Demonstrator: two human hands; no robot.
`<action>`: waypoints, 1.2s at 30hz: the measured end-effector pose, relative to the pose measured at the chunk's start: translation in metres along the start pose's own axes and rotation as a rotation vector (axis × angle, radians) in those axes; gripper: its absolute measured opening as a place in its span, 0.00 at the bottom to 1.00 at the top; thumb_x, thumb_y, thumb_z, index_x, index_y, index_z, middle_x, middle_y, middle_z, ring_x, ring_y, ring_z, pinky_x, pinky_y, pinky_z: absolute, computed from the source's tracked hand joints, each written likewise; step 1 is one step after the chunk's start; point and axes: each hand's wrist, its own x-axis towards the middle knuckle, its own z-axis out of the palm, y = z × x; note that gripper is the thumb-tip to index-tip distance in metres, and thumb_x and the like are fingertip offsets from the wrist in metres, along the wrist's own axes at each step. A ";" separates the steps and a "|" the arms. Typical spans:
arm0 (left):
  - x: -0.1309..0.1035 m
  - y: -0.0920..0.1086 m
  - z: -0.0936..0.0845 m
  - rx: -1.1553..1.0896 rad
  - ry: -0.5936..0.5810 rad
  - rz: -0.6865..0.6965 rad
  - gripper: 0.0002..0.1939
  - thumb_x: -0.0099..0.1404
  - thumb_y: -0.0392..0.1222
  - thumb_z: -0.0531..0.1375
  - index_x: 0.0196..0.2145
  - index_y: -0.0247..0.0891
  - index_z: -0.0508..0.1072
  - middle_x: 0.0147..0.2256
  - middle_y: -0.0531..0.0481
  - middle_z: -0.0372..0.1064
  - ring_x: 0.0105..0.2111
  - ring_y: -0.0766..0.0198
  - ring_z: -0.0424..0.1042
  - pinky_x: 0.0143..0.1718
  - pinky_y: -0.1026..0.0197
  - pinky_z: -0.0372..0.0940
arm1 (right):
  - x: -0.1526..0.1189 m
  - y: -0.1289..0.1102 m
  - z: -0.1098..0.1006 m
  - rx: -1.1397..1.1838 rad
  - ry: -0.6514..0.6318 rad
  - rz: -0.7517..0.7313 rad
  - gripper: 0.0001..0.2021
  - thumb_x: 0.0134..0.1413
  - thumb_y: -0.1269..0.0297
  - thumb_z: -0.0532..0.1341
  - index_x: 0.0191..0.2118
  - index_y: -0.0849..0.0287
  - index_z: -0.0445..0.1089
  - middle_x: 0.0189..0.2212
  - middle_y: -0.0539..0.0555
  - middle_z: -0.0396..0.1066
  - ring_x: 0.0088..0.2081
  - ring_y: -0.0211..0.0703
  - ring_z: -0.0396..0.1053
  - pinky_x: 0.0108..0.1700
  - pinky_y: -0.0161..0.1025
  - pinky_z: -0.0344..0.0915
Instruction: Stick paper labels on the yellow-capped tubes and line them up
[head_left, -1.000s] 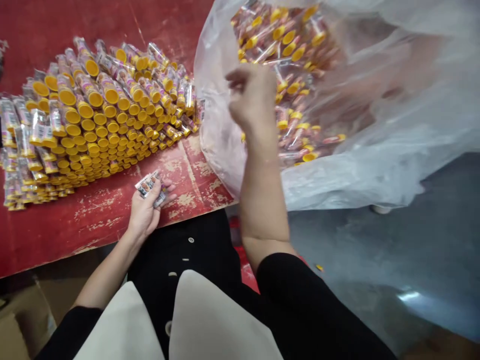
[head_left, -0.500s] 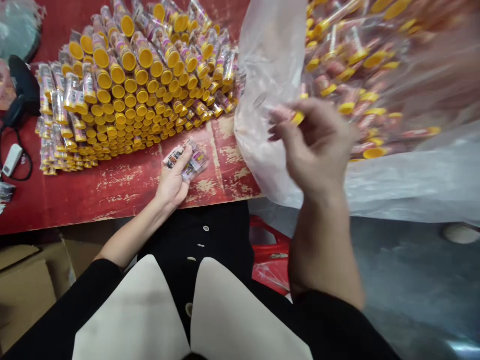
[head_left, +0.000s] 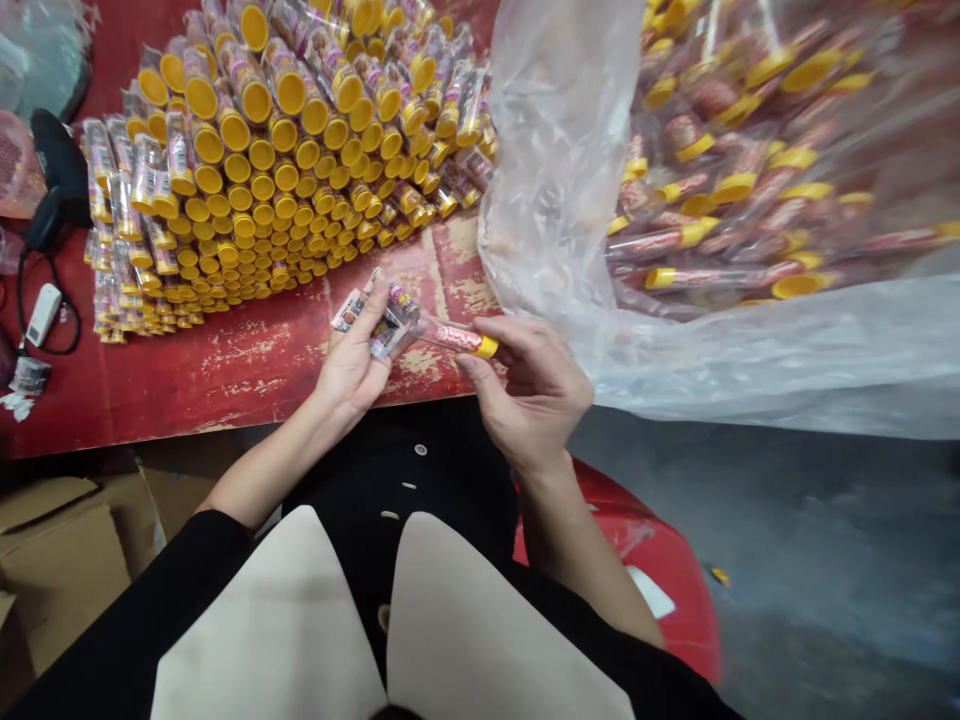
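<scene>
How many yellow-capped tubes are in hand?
1: a tube in the right hand, held near its yellow cap, other end by printed wrappers in the left hand. The wrappers could hide others.

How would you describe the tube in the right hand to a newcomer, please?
At the near edge of the red table, find the right hand. It pinches a clear, red-patterned tube with a yellow cap. Unlike the stacked tubes and those in the plastic bag, this one is held.

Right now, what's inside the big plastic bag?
Many loose yellow-capped tubes lie heaped at odd angles in the plastic bag. What lies under the topmost ones is covered and can't be seen.
</scene>
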 end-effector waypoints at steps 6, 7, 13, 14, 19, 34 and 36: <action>-0.011 0.001 0.001 0.047 -0.028 0.000 0.09 0.60 0.41 0.68 0.36 0.37 0.75 0.36 0.52 0.77 0.50 0.59 0.76 0.53 0.54 0.72 | -0.002 0.001 -0.004 -0.171 0.050 -0.103 0.20 0.53 0.66 0.69 0.53 0.52 0.75 0.43 0.55 0.77 0.44 0.47 0.76 0.46 0.47 0.75; -0.012 0.000 0.001 0.060 -0.037 0.015 0.09 0.59 0.41 0.69 0.36 0.37 0.75 0.36 0.52 0.77 0.50 0.59 0.76 0.53 0.53 0.72 | -0.003 0.000 -0.004 -0.197 0.066 -0.126 0.21 0.53 0.66 0.69 0.53 0.51 0.75 0.42 0.55 0.77 0.43 0.47 0.76 0.45 0.46 0.75; -0.017 -0.008 -0.002 0.114 -0.124 0.116 0.17 0.52 0.45 0.73 0.36 0.36 0.74 0.33 0.54 0.76 0.41 0.62 0.78 0.49 0.55 0.74 | -0.003 -0.013 0.001 -0.148 -0.002 -0.204 0.25 0.57 0.71 0.65 0.59 0.48 0.71 0.45 0.55 0.76 0.44 0.44 0.76 0.46 0.43 0.74; -0.018 -0.009 -0.002 0.123 -0.122 0.133 0.17 0.52 0.46 0.73 0.36 0.37 0.74 0.34 0.54 0.76 0.40 0.63 0.79 0.48 0.56 0.74 | -0.003 -0.015 0.002 -0.110 -0.051 -0.175 0.25 0.59 0.72 0.63 0.61 0.48 0.69 0.46 0.56 0.75 0.45 0.44 0.75 0.47 0.43 0.74; -0.023 -0.013 -0.005 0.212 -0.151 0.178 0.22 0.47 0.47 0.75 0.38 0.39 0.76 0.41 0.53 0.79 0.40 0.63 0.78 0.46 0.60 0.73 | 0.000 -0.015 0.007 -0.081 -0.046 -0.096 0.22 0.59 0.69 0.62 0.59 0.47 0.71 0.39 0.54 0.71 0.40 0.41 0.72 0.40 0.41 0.73; -0.003 0.010 0.010 0.078 -0.186 0.130 0.23 0.64 0.47 0.65 0.55 0.41 0.72 0.47 0.46 0.78 0.50 0.57 0.78 0.51 0.55 0.73 | 0.052 0.021 0.050 0.291 0.170 0.335 0.15 0.58 0.52 0.64 0.46 0.53 0.79 0.34 0.50 0.74 0.27 0.32 0.70 0.28 0.34 0.71; 0.003 0.014 0.009 0.061 -0.158 0.126 0.19 0.69 0.45 0.60 0.55 0.38 0.72 0.48 0.42 0.77 0.52 0.55 0.77 0.54 0.52 0.72 | 0.101 0.045 0.068 0.277 0.160 0.298 0.19 0.61 0.48 0.59 0.50 0.53 0.76 0.37 0.51 0.76 0.31 0.35 0.73 0.32 0.36 0.73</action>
